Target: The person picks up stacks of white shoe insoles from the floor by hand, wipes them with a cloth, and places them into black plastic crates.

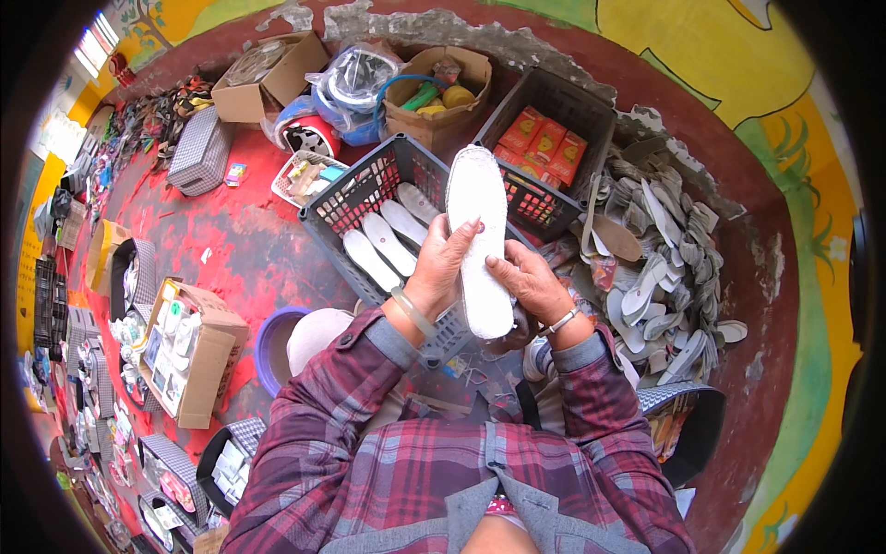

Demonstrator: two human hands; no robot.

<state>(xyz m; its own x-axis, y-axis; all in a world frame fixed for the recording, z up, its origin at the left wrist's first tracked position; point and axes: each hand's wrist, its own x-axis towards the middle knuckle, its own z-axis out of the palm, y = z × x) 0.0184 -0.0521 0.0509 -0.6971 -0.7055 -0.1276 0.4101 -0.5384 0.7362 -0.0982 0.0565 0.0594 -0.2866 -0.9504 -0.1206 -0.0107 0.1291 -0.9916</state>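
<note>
Over the crate I hold up a white shoe insole (484, 277), its toe end pointing away from me. My left hand (437, 275) is closed on its left edge, thumb lying on the top face beside a small red mark. From the other side my right hand (535, 291) grips the right edge, thumb also on top; the fingers beneath are partly hidden. Several similar white insoles (371, 262) lie side by side in the dark grey plastic crate (355, 187) below.
On the right is a large heap of loose grey-white insoles (660, 263). Beyond stands another dark crate (591, 106) with red boxes (544, 143). A purple basin (272, 346) and a cardboard box of packages (214, 355) are at left. Bagged helmets (355, 88) and a bucket (438, 115) line the wall.
</note>
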